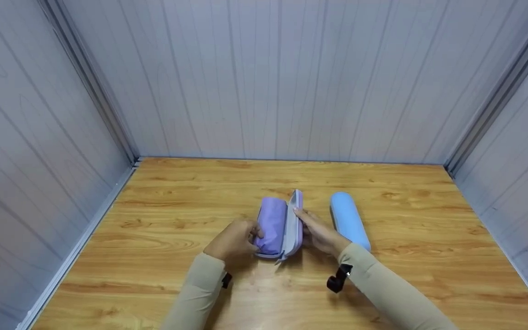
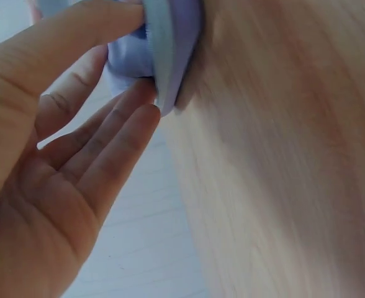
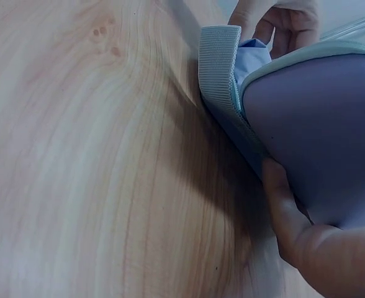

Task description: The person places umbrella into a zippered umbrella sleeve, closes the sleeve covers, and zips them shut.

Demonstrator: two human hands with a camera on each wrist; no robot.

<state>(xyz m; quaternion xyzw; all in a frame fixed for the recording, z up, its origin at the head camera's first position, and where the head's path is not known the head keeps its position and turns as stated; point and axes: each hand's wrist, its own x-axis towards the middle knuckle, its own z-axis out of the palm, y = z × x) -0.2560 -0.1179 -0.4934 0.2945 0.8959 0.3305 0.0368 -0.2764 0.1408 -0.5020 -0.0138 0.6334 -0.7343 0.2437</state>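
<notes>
A light purple zippered case [image 1: 298, 231] stands unzipped, its lid tilted up on the right side. Inside its other half lies a rolled purple fabric bundle [image 1: 272, 224]. My right hand [image 1: 319, 231] grips the lid, thumb on the pale inner face and the other fingers behind it. At the bundle's near left end, my left hand [image 1: 239, 239] pinches the fabric with bent fingers. The left wrist view shows the left fingertips [image 2: 146, 115] right at the case's pale rim. From the right wrist, the lid's outer shell [image 3: 319, 124] hides most of the bundle.
A closed light blue case [image 1: 350, 220] lies just right of my right hand on the wood-grain table [image 1: 167, 220]. Pale panel walls [image 1: 264, 82] enclose the table at the back and both sides. Black straps with small cameras [image 1: 337, 278] are on the wrists.
</notes>
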